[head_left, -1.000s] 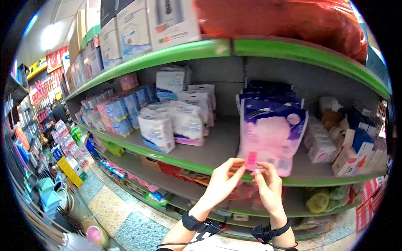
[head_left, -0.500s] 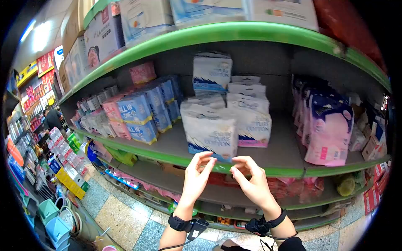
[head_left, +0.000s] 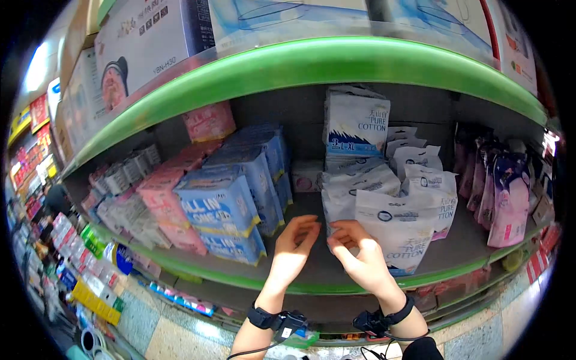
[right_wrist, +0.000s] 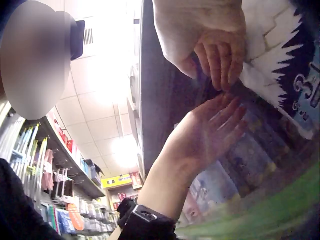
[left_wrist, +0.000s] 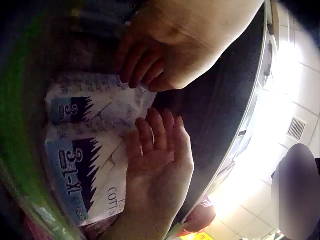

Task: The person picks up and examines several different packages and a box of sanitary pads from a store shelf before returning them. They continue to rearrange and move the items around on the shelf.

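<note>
Grey shelf (head_left: 321,265) ahead. Our left hand (head_left: 293,247) lies left of the near white cotton packet (head_left: 399,231), our right hand (head_left: 360,252) before its left edge; fingers loosely bent, pinching nothing. We'd move slowly, sparing the packets behind (head_left: 420,158).

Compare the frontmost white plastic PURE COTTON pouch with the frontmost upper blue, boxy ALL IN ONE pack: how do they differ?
Colour: the plastic pouch is mostly white; the boxy pack is mostly blue with a yellow lower edge.
Shape: the pouch has a flat top strip; the pack is block-like.
Pose: the pouch stands on the grey, green-edged shelf; the pack rests on another blue pack.
Both carry printed lettering.
</note>
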Demonstrator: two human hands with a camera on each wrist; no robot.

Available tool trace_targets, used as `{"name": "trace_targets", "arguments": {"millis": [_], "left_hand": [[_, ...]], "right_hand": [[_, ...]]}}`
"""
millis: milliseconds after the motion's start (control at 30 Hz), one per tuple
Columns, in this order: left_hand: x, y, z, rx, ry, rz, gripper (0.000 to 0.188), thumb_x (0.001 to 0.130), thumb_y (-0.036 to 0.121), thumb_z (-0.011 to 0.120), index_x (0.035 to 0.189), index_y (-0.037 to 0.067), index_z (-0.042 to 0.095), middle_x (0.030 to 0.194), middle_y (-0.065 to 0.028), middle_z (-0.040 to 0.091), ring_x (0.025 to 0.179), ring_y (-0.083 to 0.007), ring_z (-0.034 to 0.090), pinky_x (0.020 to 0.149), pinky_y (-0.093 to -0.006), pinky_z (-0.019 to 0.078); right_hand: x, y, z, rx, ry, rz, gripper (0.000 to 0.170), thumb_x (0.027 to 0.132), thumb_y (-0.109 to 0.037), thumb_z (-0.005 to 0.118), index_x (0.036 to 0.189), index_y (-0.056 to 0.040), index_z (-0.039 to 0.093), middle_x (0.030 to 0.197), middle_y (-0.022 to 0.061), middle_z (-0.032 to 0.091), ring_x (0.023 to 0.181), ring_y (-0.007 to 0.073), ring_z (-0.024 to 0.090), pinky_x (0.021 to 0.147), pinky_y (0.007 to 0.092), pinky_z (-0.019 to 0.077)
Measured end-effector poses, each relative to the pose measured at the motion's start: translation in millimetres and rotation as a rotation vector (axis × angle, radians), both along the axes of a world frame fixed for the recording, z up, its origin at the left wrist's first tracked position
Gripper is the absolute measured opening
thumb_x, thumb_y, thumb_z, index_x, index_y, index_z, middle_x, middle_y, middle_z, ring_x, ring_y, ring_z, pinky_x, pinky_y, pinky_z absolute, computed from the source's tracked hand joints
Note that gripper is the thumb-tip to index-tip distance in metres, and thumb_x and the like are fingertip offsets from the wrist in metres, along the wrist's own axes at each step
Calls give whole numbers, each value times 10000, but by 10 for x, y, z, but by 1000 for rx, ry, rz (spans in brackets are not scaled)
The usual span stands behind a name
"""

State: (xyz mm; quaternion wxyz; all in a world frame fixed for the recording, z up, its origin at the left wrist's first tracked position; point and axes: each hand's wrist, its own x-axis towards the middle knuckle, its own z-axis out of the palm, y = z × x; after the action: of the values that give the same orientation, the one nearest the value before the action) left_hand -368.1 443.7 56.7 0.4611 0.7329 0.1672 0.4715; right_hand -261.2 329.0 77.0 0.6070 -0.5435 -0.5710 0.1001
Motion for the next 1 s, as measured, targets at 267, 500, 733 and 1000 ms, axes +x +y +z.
{"name": "trace_targets", "arguments": {"millis": [267, 500, 733, 1000], "left_hand": [[-257, 674, -314, -297, -106, -239, 593, 845, 169, 549, 1331, 35, 237, 1364, -161, 273, 1275, -238, 248, 1018, -345, 222], [-913, 873, -321, -598, 20, -785, 471, 954, 254, 267, 1353, 13, 197, 1409, -123, 199, 1313, -204, 160, 1063, -370, 119], [-920, 955, -523, -835, -123, -863, 482, 951, 272, 282, 1344, 3, 212, 1398, -113, 222, 1297, -190, 185, 1057, -347, 136], [-868, 1000, -632, -1019, -211, -889, 496, 947, 293, 299, 1334, -8, 230, 1386, -102, 247, 1278, -173, 214, 1051, -321, 155]], "right_hand": [[-456, 956, 440, 8, -231, -263, 346, 839, -47, 466, 1175, 9, 403, 997, 193, 574, 935, 301, 570, 784, 326, 445], [964, 2694, -613, -375, -390, -445, 394, 744, -82, 512, 1133, -16, 505, 969, 241, 575, 969, 362, 531, 821, 398, 421], [1025, 3161, -480, -259, -821, -528, 384, 689, -168, 592, 1046, -29, 571, 1057, 230, 542, 1000, 379, 484, 925, 436, 341], [1769, 3464, -1044, -355, -929, -705, 755, 573, -281, 715, 1211, 0, 426, 1271, 206, 386, 1190, 359, 346, 965, 410, 323]]}}
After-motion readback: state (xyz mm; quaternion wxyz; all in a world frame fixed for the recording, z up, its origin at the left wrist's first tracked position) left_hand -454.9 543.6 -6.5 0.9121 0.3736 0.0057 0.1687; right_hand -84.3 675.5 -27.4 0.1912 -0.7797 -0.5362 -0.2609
